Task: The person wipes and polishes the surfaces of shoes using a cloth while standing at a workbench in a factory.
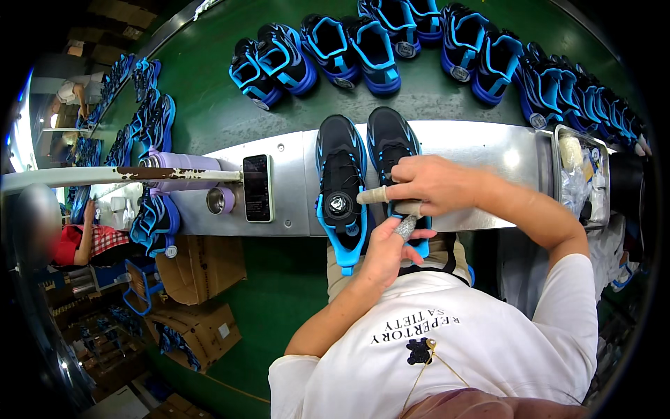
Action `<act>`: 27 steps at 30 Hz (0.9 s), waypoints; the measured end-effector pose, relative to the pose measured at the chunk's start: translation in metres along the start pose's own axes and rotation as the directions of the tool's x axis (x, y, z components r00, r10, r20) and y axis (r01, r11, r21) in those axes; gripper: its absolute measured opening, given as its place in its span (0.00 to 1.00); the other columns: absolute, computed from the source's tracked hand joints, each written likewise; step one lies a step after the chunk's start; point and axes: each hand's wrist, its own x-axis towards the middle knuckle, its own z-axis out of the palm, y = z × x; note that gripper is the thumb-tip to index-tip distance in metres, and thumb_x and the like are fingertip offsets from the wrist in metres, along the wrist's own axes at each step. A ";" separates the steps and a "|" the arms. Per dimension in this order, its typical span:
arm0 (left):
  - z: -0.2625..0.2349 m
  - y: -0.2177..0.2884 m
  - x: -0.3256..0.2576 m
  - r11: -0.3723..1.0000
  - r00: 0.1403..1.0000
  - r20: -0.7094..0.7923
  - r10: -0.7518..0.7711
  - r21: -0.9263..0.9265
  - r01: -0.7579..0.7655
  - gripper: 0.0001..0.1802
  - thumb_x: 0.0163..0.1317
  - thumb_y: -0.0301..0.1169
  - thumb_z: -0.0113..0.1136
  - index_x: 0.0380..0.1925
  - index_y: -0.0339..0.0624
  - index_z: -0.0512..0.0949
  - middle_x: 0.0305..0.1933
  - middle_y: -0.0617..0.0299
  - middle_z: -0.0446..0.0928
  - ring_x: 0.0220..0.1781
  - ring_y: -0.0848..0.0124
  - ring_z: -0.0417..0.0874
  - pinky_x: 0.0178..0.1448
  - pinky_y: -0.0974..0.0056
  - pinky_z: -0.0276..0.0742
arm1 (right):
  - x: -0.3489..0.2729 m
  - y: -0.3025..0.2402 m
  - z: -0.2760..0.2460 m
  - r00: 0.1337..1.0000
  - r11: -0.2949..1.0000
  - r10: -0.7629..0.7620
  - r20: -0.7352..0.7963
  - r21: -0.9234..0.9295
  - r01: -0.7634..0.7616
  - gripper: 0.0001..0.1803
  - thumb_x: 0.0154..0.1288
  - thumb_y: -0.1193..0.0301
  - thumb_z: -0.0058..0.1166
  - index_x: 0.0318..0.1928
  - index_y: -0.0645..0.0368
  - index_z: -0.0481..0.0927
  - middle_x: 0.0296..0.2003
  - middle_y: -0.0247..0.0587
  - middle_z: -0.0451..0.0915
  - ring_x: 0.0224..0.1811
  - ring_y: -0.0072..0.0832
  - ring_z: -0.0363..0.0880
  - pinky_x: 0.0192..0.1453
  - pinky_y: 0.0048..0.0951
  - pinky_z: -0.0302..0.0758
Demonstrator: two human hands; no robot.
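Two black and blue sneakers stand side by side on the metal ledge, toes pointing away from me. The left sneaker [340, 174] shows a round dial on its tongue. Both of my hands are over the right sneaker [391, 133], hiding its dial area. My right hand [440, 187] lies across its instep, beige covers on two fingers, one pointing left toward the other shoe. What it grips is hidden. My left hand [387, 250] is at the heel opening, fingers spread; a silvery wrapping [406, 227], apparently on one finger, meets the right hand's fingers.
Rows of matching sneakers [380, 56] stand on the green surface beyond. Left along the ledge are a phone [258, 188], a purple bottle [185, 164] and a cup [220, 200]. A metal tray [597, 171] with bagged items is right. Cartons [202, 269] and a co-worker's checkered sleeve [109, 241] are lower left.
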 end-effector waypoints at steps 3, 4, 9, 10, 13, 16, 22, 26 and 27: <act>-0.003 0.000 0.000 0.999 0.999 0.022 -0.036 -0.020 0.037 0.16 0.68 0.21 0.39 0.51 0.25 0.70 0.52 0.46 0.76 0.49 0.61 0.83 0.30 0.66 0.84 | -0.004 -0.019 0.010 0.986 0.985 0.167 -0.023 -0.047 -0.168 0.39 0.55 0.65 0.61 0.69 0.33 0.66 0.30 0.40 0.70 0.34 0.38 0.74 0.39 0.38 0.74; -0.002 0.003 -0.001 0.999 0.999 0.022 -0.035 -0.020 0.036 0.16 0.68 0.21 0.39 0.51 0.25 0.70 0.52 0.46 0.76 0.49 0.61 0.83 0.30 0.66 0.84 | -0.005 -0.022 0.010 0.959 0.958 0.284 0.014 -0.035 -0.283 0.36 0.58 0.66 0.59 0.69 0.34 0.66 0.36 0.43 0.76 0.38 0.40 0.77 0.43 0.40 0.76; -0.012 0.058 -0.040 0.829 0.971 0.238 -0.012 0.546 -0.123 0.18 0.65 0.21 0.49 0.53 0.41 0.80 0.44 0.57 0.83 0.26 0.76 0.81 0.30 0.74 0.74 | -0.007 0.019 -0.009 0.853 0.784 0.497 -0.157 0.503 -0.364 0.30 0.67 0.61 0.55 0.69 0.45 0.66 0.57 0.48 0.75 0.52 0.40 0.77 0.57 0.35 0.73; -0.018 0.071 -0.048 0.753 0.968 0.201 0.152 0.610 -0.245 0.16 0.62 0.23 0.54 0.49 0.40 0.82 0.45 0.58 0.83 0.31 0.76 0.82 0.34 0.72 0.76 | -0.007 0.030 -0.011 0.809 0.749 0.564 -0.167 0.517 -0.415 0.31 0.67 0.64 0.56 0.70 0.45 0.66 0.50 0.46 0.79 0.45 0.37 0.78 0.53 0.34 0.74; -0.029 0.095 -0.035 0.187 0.766 0.168 0.621 0.917 -0.353 0.19 0.52 0.22 0.63 0.47 0.39 0.80 0.40 0.59 0.76 0.36 0.69 0.76 0.39 0.65 0.72 | 0.006 0.034 -0.009 0.811 0.816 0.561 -0.167 0.275 -0.508 0.30 0.67 0.64 0.55 0.69 0.47 0.66 0.42 0.45 0.77 0.41 0.37 0.76 0.50 0.34 0.73; -0.064 0.076 -0.007 0.041 0.730 0.246 0.637 0.935 -0.351 0.21 0.47 0.21 0.64 0.45 0.41 0.80 0.39 0.57 0.72 0.38 0.64 0.75 0.42 0.64 0.72 | 0.042 0.049 0.024 0.844 0.879 0.456 -0.282 0.292 -0.377 0.30 0.66 0.63 0.57 0.68 0.49 0.67 0.39 0.48 0.74 0.44 0.39 0.73 0.52 0.35 0.70; -0.077 0.089 -0.009 -0.025 0.730 0.495 0.471 0.835 -0.550 0.24 0.49 0.21 0.60 0.50 0.39 0.77 0.42 0.55 0.74 0.48 0.55 0.75 0.56 0.59 0.70 | 0.101 0.068 0.059 0.849 0.891 0.454 -0.270 0.112 -0.440 0.39 0.63 0.50 0.58 0.71 0.45 0.61 0.62 0.60 0.63 0.65 0.56 0.60 0.70 0.50 0.58; -0.071 0.077 -0.009 0.052 0.752 0.269 0.602 0.927 -0.372 0.24 0.52 0.31 0.69 0.49 0.40 0.76 0.43 0.56 0.73 0.46 0.60 0.74 0.49 0.62 0.72 | 0.115 0.078 0.071 0.854 0.872 0.487 -0.181 0.051 -0.486 0.37 0.66 0.47 0.53 0.71 0.46 0.62 0.68 0.60 0.57 0.71 0.57 0.53 0.74 0.51 0.53; -0.073 0.079 -0.007 0.076 0.746 0.342 0.571 0.883 -0.463 0.23 0.51 0.30 0.70 0.48 0.40 0.76 0.42 0.57 0.72 0.45 0.62 0.74 0.48 0.63 0.72 | 0.115 0.080 0.071 0.859 0.876 0.481 -0.177 0.065 -0.477 0.37 0.65 0.45 0.51 0.70 0.46 0.63 0.69 0.59 0.56 0.71 0.57 0.52 0.73 0.51 0.53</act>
